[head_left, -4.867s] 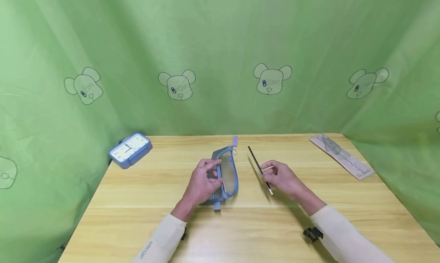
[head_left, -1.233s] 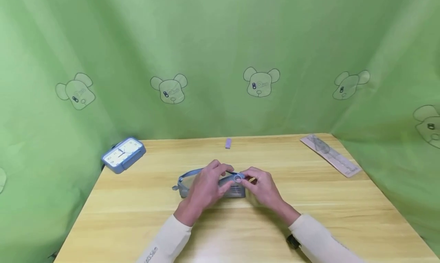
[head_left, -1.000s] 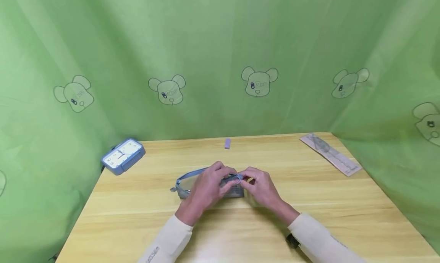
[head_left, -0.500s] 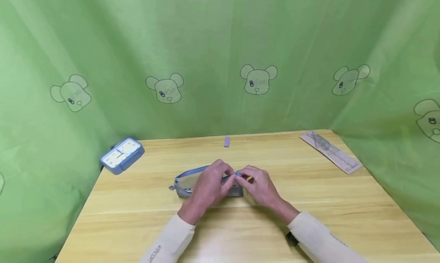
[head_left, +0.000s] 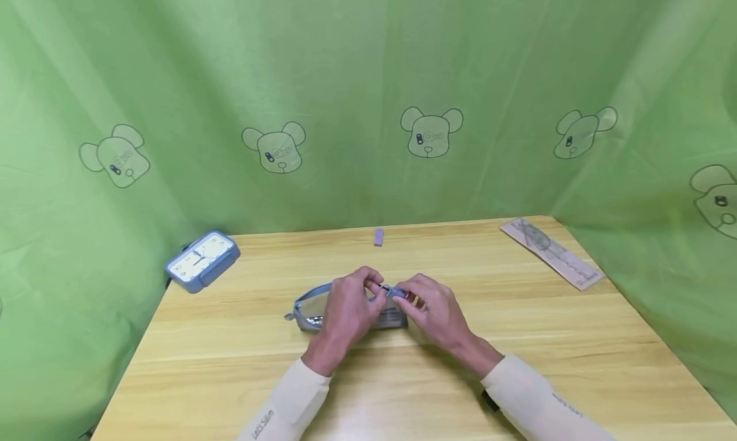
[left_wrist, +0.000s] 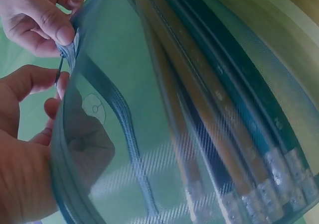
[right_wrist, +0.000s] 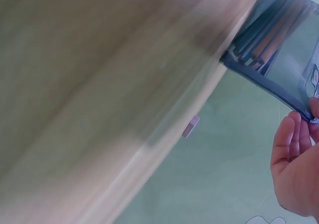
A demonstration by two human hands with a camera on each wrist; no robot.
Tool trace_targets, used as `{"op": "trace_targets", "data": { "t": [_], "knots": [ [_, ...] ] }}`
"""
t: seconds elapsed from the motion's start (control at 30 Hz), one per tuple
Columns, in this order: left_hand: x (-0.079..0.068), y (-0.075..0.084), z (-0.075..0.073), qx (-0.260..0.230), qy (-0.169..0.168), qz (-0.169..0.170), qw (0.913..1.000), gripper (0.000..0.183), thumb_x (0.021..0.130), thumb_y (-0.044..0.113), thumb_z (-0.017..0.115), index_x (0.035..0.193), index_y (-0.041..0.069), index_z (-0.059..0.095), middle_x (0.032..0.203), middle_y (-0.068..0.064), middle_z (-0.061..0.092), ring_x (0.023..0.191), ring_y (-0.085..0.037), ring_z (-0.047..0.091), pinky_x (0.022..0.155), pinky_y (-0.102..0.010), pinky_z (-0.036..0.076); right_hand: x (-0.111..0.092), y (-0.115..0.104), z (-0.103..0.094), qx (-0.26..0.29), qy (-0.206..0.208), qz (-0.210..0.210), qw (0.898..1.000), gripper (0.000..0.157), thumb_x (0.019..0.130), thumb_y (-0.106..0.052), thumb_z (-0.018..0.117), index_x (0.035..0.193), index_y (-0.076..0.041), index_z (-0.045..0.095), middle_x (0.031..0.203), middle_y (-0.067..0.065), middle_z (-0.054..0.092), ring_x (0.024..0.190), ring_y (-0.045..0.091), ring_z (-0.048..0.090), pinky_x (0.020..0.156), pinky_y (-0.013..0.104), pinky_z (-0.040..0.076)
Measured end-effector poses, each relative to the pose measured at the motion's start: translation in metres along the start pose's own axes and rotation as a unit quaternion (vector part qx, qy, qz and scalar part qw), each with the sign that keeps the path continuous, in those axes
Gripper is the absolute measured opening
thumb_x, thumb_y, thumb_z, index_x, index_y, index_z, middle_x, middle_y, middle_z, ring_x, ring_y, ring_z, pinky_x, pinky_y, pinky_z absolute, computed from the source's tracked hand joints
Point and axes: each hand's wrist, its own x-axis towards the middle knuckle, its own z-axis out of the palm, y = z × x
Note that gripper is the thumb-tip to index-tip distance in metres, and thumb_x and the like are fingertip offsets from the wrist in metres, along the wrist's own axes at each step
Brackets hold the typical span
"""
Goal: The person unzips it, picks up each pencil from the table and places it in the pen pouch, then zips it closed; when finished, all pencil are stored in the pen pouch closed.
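Observation:
A blue-grey see-through mesh pencil case [head_left: 393, 318] lies lengthwise on the table, its zipped top gaping toward the left end. Several pencils [left_wrist: 199, 104] show through the mesh in the left wrist view, metal ends together. My left hand [head_left: 347, 308] reaches over the middle of the case and pinches the zipper pull [left_wrist: 60, 70] between thumb and finger. At the right end, my right hand [head_left: 439, 312] pinches the case's top corner beside the zipper. In the right wrist view, my right fingers [right_wrist: 294, 134] meet at that same corner.
A blue alarm clock [head_left: 203, 260] stands at the back left. A small purple eraser [head_left: 378, 237] lies near the table's back edge. A flat pink pack [head_left: 551, 252] with a ruler-like shape lies at the back right. Green cloth [head_left: 345, 198] hangs behind.
Earlier, my right hand held a black pencil beside the upright-turned case. Now the case lies sideways and that pencil is out of my hand. Lately the left fingers have taken the zipper pull.

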Motion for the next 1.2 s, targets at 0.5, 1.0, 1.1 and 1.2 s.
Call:
{"op": "trace_targets", "data": {
  "t": [0.5, 1.0, 1.1, 1.2],
  "knots": [
    [-0.002, -0.002, -0.003, 0.026, 0.026, -0.031, 0.9988, 0.013, 0.084, 0.003, 0.078, 0.096, 0.009, 0.078, 0.084, -0.003, 0.079, 0.064, -0.006, 0.064, 0.057, -0.014, 0.054, -0.004, -0.001, 0.002, -0.029, 0.035, -0.026, 0.999, 0.008, 0.088, -0.004, 0.084, 0.095, -0.002, 0.08, 0.088, 0.006, 0.076, 0.072, 0.017, 0.071, 0.058, 0.025, 0.064],
    [-0.013, -0.028, -0.025, 0.073, 0.095, 0.042, 0.9918, 0.01, 0.083, -0.004, 0.078, 0.09, 0.004, 0.077, 0.079, -0.004, 0.077, 0.077, -0.021, 0.074, 0.071, -0.028, 0.066, -0.007, 0.003, -0.013, -0.032, 0.056, 0.009, 0.998, 0.007, 0.086, -0.002, 0.085, 0.09, -0.006, 0.08, 0.085, 0.006, 0.077, 0.068, 0.01, 0.069, 0.06, 0.019, 0.063],
    [-0.016, -0.032, -0.034, 0.066, 0.095, 0.051, 0.992, 0.011, 0.083, -0.004, 0.079, 0.09, 0.004, 0.077, 0.079, -0.004, 0.077, 0.078, -0.023, 0.073, 0.075, -0.033, 0.067, -0.009, 0.005, -0.017, -0.034, 0.059, 0.018, 0.998, 0.007, 0.086, -0.003, 0.086, 0.09, -0.006, 0.081, 0.086, 0.006, 0.077, 0.068, 0.01, 0.069, 0.059, 0.019, 0.063],
    [-0.018, -0.036, -0.042, 0.065, 0.09, 0.05, 0.9925, 0.011, 0.082, -0.003, 0.08, 0.089, 0.005, 0.077, 0.079, -0.004, 0.077, 0.076, -0.022, 0.071, 0.072, -0.03, 0.064, -0.011, 0.007, -0.02, -0.041, 0.066, 0.018, 0.997, 0.008, 0.086, -0.004, 0.087, 0.091, -0.005, 0.081, 0.085, 0.006, 0.077, 0.067, 0.01, 0.068, 0.058, 0.019, 0.062]
  ]
}}
